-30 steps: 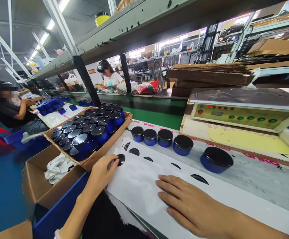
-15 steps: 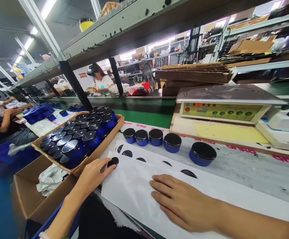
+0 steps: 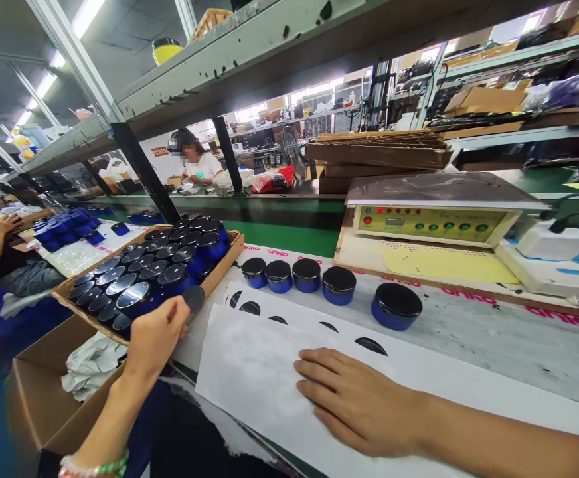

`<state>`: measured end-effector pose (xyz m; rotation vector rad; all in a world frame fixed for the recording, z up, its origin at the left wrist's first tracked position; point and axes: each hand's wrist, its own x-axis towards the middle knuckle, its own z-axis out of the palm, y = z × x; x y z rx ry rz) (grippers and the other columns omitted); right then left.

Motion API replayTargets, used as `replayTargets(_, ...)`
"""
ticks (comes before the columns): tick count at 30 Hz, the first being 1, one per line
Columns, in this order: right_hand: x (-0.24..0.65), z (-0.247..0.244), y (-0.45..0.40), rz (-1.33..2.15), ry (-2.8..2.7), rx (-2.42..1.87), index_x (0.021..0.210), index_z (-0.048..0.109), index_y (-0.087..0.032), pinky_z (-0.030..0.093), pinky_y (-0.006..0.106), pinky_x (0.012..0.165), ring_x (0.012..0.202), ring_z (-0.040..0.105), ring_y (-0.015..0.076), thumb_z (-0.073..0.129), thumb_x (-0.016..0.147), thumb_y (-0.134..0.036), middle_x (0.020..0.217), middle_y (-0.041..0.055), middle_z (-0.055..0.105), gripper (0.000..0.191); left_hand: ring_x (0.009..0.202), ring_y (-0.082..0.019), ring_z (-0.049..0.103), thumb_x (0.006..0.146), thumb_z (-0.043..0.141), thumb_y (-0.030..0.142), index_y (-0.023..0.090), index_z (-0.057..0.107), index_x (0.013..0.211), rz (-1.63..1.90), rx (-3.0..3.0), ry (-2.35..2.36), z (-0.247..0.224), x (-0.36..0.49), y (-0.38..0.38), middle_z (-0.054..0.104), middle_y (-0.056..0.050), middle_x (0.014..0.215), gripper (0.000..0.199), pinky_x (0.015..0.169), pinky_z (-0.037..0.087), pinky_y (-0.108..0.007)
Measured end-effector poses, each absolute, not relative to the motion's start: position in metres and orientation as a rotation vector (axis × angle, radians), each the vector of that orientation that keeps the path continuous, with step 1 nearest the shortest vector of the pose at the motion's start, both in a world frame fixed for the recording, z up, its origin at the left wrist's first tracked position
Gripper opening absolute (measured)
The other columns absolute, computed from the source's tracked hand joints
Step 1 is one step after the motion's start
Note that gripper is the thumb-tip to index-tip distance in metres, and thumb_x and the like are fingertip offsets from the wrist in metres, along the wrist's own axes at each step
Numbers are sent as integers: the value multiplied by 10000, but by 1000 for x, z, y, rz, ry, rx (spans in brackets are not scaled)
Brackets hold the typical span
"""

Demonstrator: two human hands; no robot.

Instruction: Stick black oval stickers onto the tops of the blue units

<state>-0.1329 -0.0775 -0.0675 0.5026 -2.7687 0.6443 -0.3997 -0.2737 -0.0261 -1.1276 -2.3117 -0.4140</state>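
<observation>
Between its thumb and fingers my left hand pinches a round black disc, held up near the front right edge of a cardboard tray. My right hand lies flat, fingers spread, on a white sheet. Beneath that sheet, another white sheet carries several black discs, partly covered. Behind the sheets stand several blue containers with black lids in a row, the largest at the right end. Many similar containers fill the cardboard tray.
A control box sits behind the row, with a white device at its right. An open carton with crumpled paper is below the tray. A shelf crosses overhead. Two people sit farther back and at the left.
My left hand has lifted the black disc off the sheet's left end and moved left, towards the tray. My right hand stays on the sheet. The view has shifted slightly.
</observation>
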Motion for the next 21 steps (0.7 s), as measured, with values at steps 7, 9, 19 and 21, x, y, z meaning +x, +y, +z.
replayTargets(7, -127, -2, -45, 1935, -1981, -411, 924, 601, -152, 475, 257, 602, 656, 547, 116, 509, 871, -492, 782, 30, 600, 356, 921, -178, 689, 905, 475, 239, 192, 632, 1085, -552, -1935, -1694, -4, -297, -205, 715, -26, 1037, 243, 791, 556, -223)
replayTargets(9, -114, 14, -26, 1888, -1967, -496, 831, 631, -142, 450, 241, 576, 609, 519, 99, 623, 795, -483, 727, 16, 599, 343, 1018, -189, 652, 911, 471, 235, 179, 614, 1121, -627, -2118, -1610, -7, -276, -175, 686, -45, 1110, 260, 867, 542, -252)
replayTargets(19, -58, 29, 22, 1016, -1974, -696, 942, 671, -229, 529, 329, 710, 758, 631, 180, 684, 744, -444, 908, 31, 690, 293, 1192, -319, 498, 742, 706, 340, 155, 391, 1305, -1403, -2319, -2312, -45, -216, -59, 508, -169, 1300, 671, 967, 437, -464)
replayTargets(21, -58, 25, 21, 1029, -2042, -652, 919, 665, -224, 528, 326, 740, 791, 632, 184, 658, 773, -434, 912, 32, 687, 256, 1125, -304, 544, 750, 692, 290, 167, 440, 1265, -1391, -2328, -2332, -37, -216, -66, 559, -146, 1228, 587, 941, 451, -455)
